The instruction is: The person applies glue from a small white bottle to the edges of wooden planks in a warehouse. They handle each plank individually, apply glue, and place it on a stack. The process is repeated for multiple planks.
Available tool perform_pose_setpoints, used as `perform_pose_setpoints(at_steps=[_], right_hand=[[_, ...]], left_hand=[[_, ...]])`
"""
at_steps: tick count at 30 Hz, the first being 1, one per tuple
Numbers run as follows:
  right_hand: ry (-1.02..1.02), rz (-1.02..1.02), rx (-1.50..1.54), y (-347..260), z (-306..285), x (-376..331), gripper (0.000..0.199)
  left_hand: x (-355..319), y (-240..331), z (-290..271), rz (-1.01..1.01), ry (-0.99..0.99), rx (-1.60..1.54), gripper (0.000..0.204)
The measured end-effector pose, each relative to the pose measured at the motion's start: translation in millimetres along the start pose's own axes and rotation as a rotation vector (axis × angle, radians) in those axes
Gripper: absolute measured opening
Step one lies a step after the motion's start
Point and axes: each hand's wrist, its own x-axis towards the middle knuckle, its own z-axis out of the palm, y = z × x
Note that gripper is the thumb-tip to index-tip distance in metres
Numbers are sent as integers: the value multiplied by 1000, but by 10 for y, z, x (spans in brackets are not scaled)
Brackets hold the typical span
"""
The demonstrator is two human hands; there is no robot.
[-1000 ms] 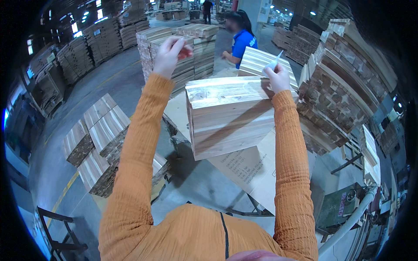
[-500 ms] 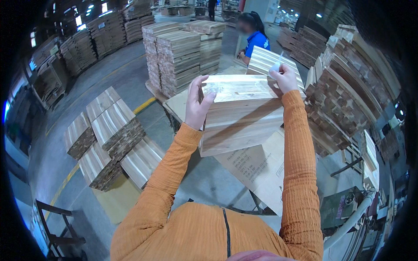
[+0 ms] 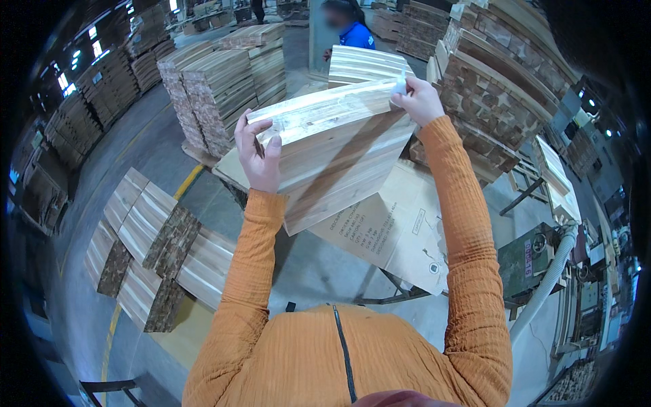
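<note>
A stack of pale wooden boards (image 3: 339,149) stands on a work table covered with flattened cardboard (image 3: 393,227). My left hand (image 3: 259,154) grips the stack's left end, fingers curled over the top board. My right hand (image 3: 419,100) rests on the far right corner of the top board and pinches a small white object (image 3: 401,84), possibly chalk. Both my arms wear orange sleeves.
Piles of boards (image 3: 152,247) sit on the floor at lower left, taller stacks (image 3: 224,81) behind them. High board stacks (image 3: 502,88) line the right side. A person in a blue top (image 3: 352,30) stands beyond the table. A green machine with a hose (image 3: 542,264) is at right.
My left hand came down from the air and took hold of the stack's left end. The view has shifted, and my right hand stays at the far corner.
</note>
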Motion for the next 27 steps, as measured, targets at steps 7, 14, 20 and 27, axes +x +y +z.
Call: perform_pose_setpoints(at_steps=[7,14,20,27], right_hand=[[71,265,270,802,-654,-1233,20],[339,681,37,1652,-583,-3437,24],[362,847,-13,1831,-216,-4331,25],[239,930,-242,2099,-66,-4737,27]], left_hand=[[-19,-164,-35,-7,-52,134,28],[-1,-68,85,-223,94,-109,35],[-51,-38,76,-191,177,-107,46],[-157,104,60,-74,7,-1,40]])
